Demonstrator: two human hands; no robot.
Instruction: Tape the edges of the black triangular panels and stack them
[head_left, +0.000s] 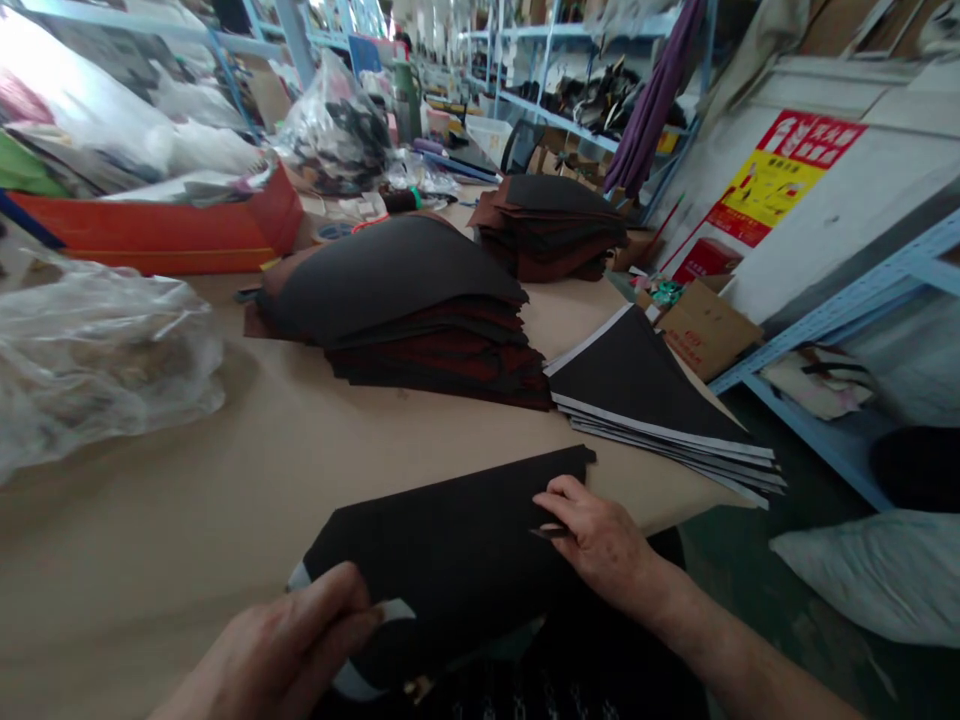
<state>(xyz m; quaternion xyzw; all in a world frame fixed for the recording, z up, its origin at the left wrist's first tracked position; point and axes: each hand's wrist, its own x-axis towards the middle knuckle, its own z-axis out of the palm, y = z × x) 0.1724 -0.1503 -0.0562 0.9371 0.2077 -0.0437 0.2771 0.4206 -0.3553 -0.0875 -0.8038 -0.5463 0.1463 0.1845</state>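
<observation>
A black sheet [450,530] with a pale grey edge strip lies at the table's front edge, partly over the person's lap. My left hand [292,640] is closed on the sheet's left end, where the pale strip curls up by the fingertips. At the right end of the sheet, my right hand [600,540] has its fingers pinched round a small dark pointed tool, its tip lying over the black surface. Beyond the right hand, a fanned stack of dark pieces with pale edges [645,390] rests on the table corner.
Two piles of dark and brown pieces, one nearer [405,290], one farther [555,220], stand on the table [247,440]. Crumpled clear plastic [105,350] lies left, an orange box [180,235] behind it. A cardboard box [705,325] and blue shelf [832,310] are at right.
</observation>
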